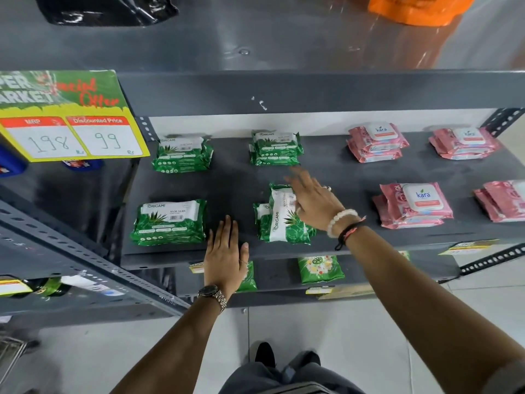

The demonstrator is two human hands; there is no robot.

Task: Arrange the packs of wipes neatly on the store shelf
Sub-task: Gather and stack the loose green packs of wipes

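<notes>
Green Origami wipes packs lie in stacks on the grey shelf [233,189]: back left [181,155], back middle [275,149], front left [169,223]. The front middle stack [279,223] has its top pack turned sideways, askew on the packs below. My right hand [312,203] hovers over that crooked pack's right side, fingers spread and blurred, holding nothing. My left hand [225,251] lies flat and open at the shelf's front edge, between the two front green stacks. Pink Kara wipes stacks sit to the right: back [376,143], far back right [466,143], front [414,204], front far right [502,200].
A yellow and green price sign [68,118] hangs over the shelf's left end. The lower shelf holds green packets [319,268]. A black bag [105,8] and an orange bag [417,8] lie on the upper shelf. Slotted metal uprights [502,120] frame the rack.
</notes>
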